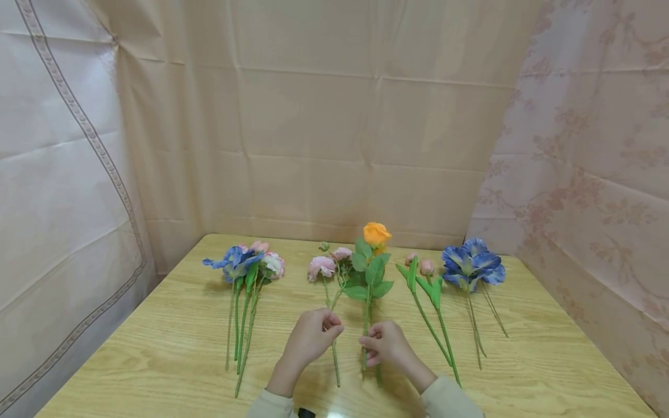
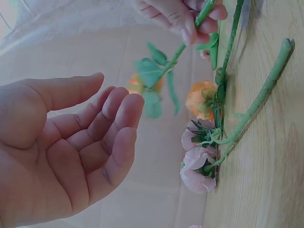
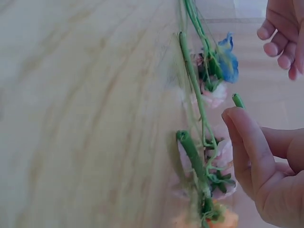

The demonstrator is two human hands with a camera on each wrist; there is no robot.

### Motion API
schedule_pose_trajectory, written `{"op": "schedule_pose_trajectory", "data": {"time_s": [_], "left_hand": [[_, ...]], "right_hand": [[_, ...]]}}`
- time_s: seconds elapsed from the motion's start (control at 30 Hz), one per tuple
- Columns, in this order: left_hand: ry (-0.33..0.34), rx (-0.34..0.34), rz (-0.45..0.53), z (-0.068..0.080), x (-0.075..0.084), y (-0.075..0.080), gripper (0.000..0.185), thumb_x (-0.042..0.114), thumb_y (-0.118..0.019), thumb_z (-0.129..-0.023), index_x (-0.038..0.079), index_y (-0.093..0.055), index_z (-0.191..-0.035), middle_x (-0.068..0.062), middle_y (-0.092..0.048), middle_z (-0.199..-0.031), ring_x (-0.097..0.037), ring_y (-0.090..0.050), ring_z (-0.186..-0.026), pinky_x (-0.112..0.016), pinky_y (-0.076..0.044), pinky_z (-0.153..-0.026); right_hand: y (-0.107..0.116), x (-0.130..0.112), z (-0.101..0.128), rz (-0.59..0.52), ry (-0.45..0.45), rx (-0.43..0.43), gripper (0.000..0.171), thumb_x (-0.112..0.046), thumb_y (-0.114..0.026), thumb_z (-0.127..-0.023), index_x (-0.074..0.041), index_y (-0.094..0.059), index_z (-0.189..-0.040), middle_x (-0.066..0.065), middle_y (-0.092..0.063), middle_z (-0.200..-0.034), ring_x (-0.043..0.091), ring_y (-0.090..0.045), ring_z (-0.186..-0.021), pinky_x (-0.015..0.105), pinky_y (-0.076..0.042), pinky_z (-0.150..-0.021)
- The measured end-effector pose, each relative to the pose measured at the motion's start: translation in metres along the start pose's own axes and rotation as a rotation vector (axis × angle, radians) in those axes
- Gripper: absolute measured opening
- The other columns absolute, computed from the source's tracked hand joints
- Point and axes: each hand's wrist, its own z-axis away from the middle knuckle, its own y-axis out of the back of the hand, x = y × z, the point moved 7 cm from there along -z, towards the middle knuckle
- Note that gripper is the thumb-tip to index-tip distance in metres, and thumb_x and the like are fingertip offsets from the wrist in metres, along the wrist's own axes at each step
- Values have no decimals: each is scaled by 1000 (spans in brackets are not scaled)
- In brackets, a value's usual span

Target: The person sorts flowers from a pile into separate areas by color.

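My right hand (image 1: pixel 388 345) pinches the green stem of an orange rose (image 1: pixel 377 234), raised above the table with its bloom pointing away. In the right wrist view, the cut end of that stem (image 3: pixel 238 100) pokes out past the fingers. A second orange rose (image 2: pixel 201 99) lies on the table below, mostly covered in the head view by the held rose's leaves. My left hand (image 1: pixel 312 337) hovers over the stems of the pink flowers (image 1: pixel 321 267), just left of the rose. It holds nothing, its fingers loosely bent in the left wrist view (image 2: pixel 85 147).
On the wooden table (image 1: pixel 172 348), a mixed bunch with a blue flower (image 1: pixel 237 264) lies at left. Right of the roses are pink tulips (image 1: pixel 427 267) with green leaves, then large blue flowers (image 1: pixel 473 264). Beige cloth (image 1: pixel 313 128) hangs behind the table.
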Motion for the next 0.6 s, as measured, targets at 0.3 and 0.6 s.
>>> {"op": "schedule_pose_trajectory", "data": {"time_s": [0.3,0.6], "left_hand": [[-2,-6,-27,0,0,0,7,10,-64,-81,5,-61,-77,3,-55,-68,-8,-49,-60,-22,-41,-52],[16,-27,-48,1,-1,-1,9,13,-63,-82,6,-61,-78,3,-55,-69,-10,-50,-63,-23,-41,-54]], "right_hand": [[3,11,1,-37,-98,-58,10,5,-59,-82,12,-56,-75,9,-55,-63,11,-54,-49,30,-51,-51],[3,16,-1,-41,-107,-109,9,6,-57,-83,12,-58,-77,11,-60,-65,12,-58,-48,31,-51,-52]]}}
